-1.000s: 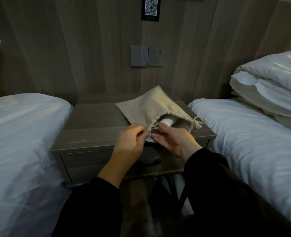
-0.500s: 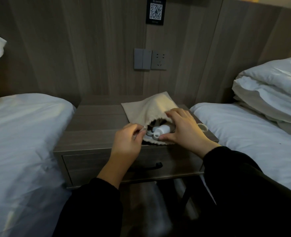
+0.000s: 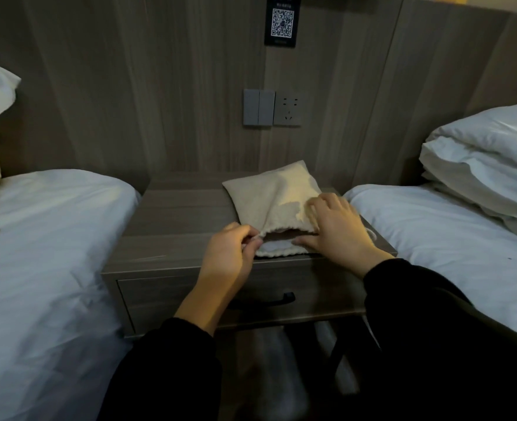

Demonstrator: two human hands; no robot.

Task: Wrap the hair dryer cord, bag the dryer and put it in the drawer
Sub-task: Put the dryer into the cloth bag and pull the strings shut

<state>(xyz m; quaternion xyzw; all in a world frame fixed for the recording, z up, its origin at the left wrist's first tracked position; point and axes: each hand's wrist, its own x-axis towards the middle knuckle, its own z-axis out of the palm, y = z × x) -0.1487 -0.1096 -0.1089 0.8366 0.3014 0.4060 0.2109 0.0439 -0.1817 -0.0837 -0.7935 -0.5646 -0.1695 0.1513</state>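
A beige drawstring bag lies on the wooden nightstand, its mouth facing me. My left hand pinches the left edge of the mouth. My right hand lies over the bag's right side, thumb at the mouth and fingers pressing the cloth. The hair dryer is inside; only a pale patch shows in the mouth. Below, the drawer with its dark handle is closed.
White beds flank the nightstand, one on the left and one on the right with a folded duvet. A switch and socket sit on the wood wall above. A loose drawstring loop hangs off the bag's right.
My right hand went from holding the white dryer at the bag's mouth to lying over the bag. The dryer has slid inside, almost out of sight. My left hand kept its pinch.
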